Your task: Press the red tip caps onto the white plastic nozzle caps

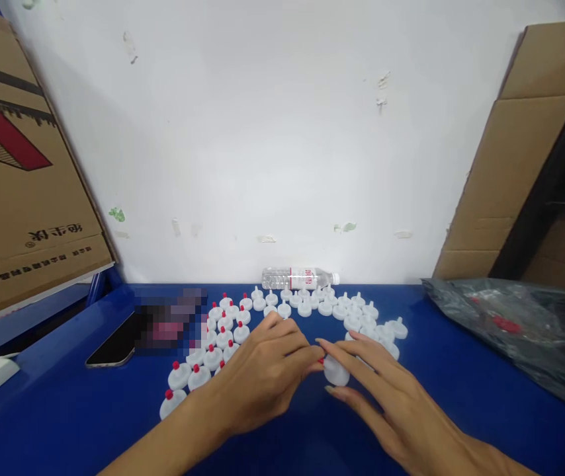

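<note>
Between my hands is a white plastic nozzle cap (337, 371), tilted with its spout toward the left. My right hand (391, 383) grips its round base between thumb and fingers. My left hand (267, 370) is closed at the spout, pinching a small red tip (320, 360) that barely shows between its fingers. Left of my hands stand several white caps with red tips (213, 358). Behind my hands and to the right are several white caps with bare spouts (305, 306). My hands and forearms hide part of both groups.
A clear plastic bottle (300, 277) lies against the white wall. A dark phone (114, 340) rests at left, beside a pixelated patch. A grey plastic bag (505, 360) with red pieces lies at right. Cardboard (29, 211) stands at left, more cardboard (505, 158) at right.
</note>
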Demonstrator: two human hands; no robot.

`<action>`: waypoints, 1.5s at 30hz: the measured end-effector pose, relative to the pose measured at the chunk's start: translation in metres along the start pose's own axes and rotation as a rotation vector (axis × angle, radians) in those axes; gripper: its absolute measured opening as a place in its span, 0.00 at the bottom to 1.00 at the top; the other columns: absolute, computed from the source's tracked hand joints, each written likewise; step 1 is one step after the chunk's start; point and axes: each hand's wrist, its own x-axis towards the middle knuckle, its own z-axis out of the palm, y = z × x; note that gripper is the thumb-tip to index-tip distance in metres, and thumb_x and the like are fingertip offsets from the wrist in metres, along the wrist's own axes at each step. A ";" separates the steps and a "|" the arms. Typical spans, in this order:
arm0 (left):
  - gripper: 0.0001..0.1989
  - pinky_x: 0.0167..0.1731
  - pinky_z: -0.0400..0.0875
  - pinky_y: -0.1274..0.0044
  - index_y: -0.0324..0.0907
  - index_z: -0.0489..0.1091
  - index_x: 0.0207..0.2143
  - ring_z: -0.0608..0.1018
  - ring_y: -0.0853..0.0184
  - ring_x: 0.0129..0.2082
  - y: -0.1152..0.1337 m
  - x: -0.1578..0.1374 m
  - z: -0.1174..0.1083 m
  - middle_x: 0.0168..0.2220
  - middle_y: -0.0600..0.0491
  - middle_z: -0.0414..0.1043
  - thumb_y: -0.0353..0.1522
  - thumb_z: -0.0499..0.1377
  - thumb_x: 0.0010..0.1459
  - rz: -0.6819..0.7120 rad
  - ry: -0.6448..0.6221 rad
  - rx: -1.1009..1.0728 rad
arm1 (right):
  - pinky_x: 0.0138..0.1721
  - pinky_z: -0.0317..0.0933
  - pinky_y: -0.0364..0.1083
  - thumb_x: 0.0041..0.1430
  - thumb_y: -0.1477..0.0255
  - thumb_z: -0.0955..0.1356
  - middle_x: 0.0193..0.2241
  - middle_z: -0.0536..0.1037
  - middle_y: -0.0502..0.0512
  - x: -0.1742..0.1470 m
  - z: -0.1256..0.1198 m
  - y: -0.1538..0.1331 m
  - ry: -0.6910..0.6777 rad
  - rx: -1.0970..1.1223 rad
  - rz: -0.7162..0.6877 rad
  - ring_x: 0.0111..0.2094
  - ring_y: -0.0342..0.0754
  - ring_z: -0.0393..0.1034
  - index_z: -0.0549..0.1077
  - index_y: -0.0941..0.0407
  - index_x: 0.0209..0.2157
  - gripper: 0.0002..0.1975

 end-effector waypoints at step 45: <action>0.18 0.40 0.66 0.66 0.41 0.79 0.43 0.76 0.52 0.42 -0.124 -0.040 -0.024 0.39 0.42 0.80 0.18 0.52 0.60 -0.549 -0.414 0.610 | 0.68 0.53 0.66 0.69 0.79 0.62 0.50 0.76 0.55 0.003 -0.004 0.001 -0.234 0.126 -0.055 0.54 0.50 0.74 0.71 0.49 0.52 0.15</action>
